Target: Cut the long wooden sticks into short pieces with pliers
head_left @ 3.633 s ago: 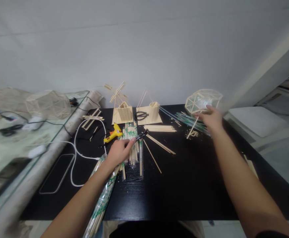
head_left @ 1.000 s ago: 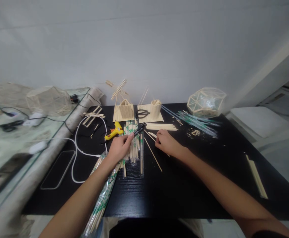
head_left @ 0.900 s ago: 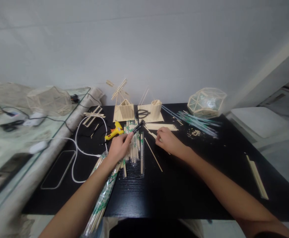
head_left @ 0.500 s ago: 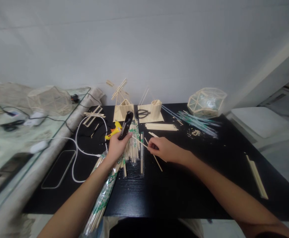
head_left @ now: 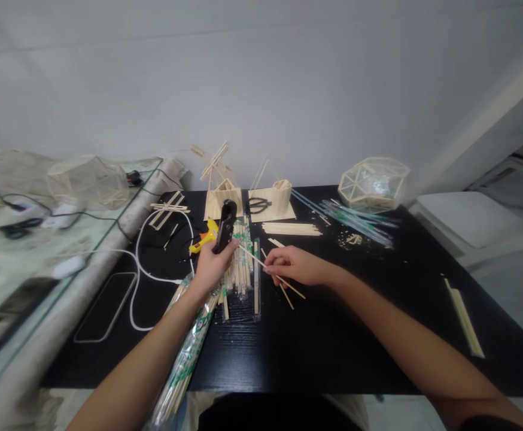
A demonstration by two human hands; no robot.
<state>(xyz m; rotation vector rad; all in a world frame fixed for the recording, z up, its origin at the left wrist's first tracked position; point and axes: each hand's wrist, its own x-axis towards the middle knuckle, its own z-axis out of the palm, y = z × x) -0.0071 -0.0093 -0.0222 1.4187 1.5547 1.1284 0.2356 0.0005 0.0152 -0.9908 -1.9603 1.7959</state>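
Observation:
My left hand [head_left: 213,264] is closed around a black pliers-like hand tool [head_left: 225,224] whose rounded head points up and away from me. A thin wooden stick [head_left: 252,256] runs from my left fingertips to my right hand [head_left: 295,266], which pinches it. Whether the left fingers also grip the stick's end is hard to tell. Under the right hand lie more loose sticks [head_left: 287,296]. Wrapped chopsticks [head_left: 241,269] lie between the hands, and a larger plastic-wrapped bundle [head_left: 185,365] is under my left forearm. Just beyond the left hand lies a yellow glue gun [head_left: 205,237].
Two wooden models on bases [head_left: 214,209] [head_left: 261,215] stand at the back, with black scissors [head_left: 258,205] on the right base. A row of sticks [head_left: 291,229], clear glue sticks [head_left: 355,221] and a stick-frame polyhedron [head_left: 373,184] are to the right. A white cable [head_left: 133,299] loops at left.
My right fingers have shifted slightly on the stick, and more of its near end now shows past them. The black tool's head has tilted a little; the left hand stays nearly in place.

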